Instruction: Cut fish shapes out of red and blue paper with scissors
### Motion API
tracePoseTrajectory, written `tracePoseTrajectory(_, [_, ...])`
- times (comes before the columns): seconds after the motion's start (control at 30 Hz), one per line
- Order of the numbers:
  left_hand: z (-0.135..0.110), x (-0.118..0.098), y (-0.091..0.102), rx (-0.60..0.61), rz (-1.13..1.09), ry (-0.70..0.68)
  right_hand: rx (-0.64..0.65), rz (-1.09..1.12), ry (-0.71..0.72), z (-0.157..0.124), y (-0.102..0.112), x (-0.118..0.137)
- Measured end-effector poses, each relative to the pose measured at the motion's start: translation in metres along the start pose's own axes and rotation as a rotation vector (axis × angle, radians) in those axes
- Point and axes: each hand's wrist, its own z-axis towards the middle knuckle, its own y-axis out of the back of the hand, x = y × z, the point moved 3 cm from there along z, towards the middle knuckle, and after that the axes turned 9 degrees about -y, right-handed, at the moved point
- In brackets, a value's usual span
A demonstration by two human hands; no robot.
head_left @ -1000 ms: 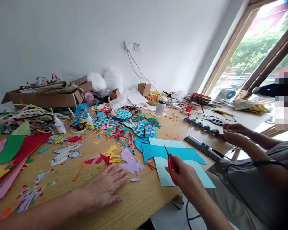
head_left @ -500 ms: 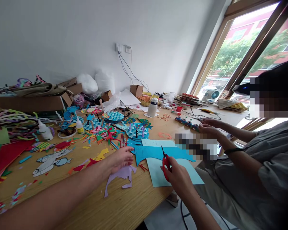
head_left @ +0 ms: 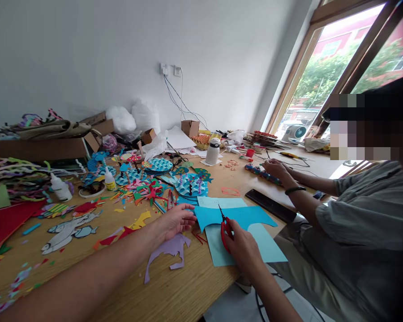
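Observation:
My right hand (head_left: 245, 248) is wrapped round the red handles of a pair of scissors (head_left: 227, 230). Their dark blades point away from me over a bright blue sheet of paper (head_left: 245, 215) with curved cut-outs along its near edge. My left hand (head_left: 177, 221) is at that sheet's left end, fingers apart and slightly bent; whether the fingertips touch the paper I cannot tell. Light blue paper (head_left: 268, 250) lies under the blue sheet. A cut lilac paper scrap (head_left: 164, 252) lies below my left hand, with thin red strips (head_left: 199, 238) beside it.
Paper fish (head_left: 65, 230), glue bottles (head_left: 60, 188), coloured scraps and blue paper crafts (head_left: 190, 185) cover the left and middle of the table. A white bottle (head_left: 212, 152) stands farther back. On the right a person (head_left: 352, 214) sits handling a colourful strip, near a black tray (head_left: 270, 205).
The blue sheet has shifted a little to the right, and my left hand has moved right with it. My right hand and the scissors have moved slightly left. The other person's hands have moved left.

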Motion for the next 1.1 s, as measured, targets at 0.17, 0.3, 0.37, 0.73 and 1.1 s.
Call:
tracePoseTrajectory(0.17, [0.018, 0.005, -0.011, 0.048, 0.033, -0.026, -0.017, 0.052, 0.005, 0.001, 0.000, 0.000])
tracePoseTrajectory(0.3, [0.022, 0.006, -0.016, 0.004, 0.039, -0.097, 0.003, 0.157, -0.035, 0.002, 0.004, -0.001])
tracePoseTrajectory(0.37, [0.016, 0.003, -0.014, -0.044, 0.016, -0.157, 0.041, 0.301, -0.068, 0.000, 0.008, 0.001])
tracePoseTrajectory(0.73, [-0.061, -0.008, 0.032, -0.264, -0.113, -0.247, 0.416, 1.160, -0.280, -0.049, 0.005, 0.039])
tracePoseTrajectory(1.1, [-0.122, 0.009, 0.047, -0.098, -0.393, -0.001, 0.574, 1.439, -0.297, -0.072, -0.020, 0.085])
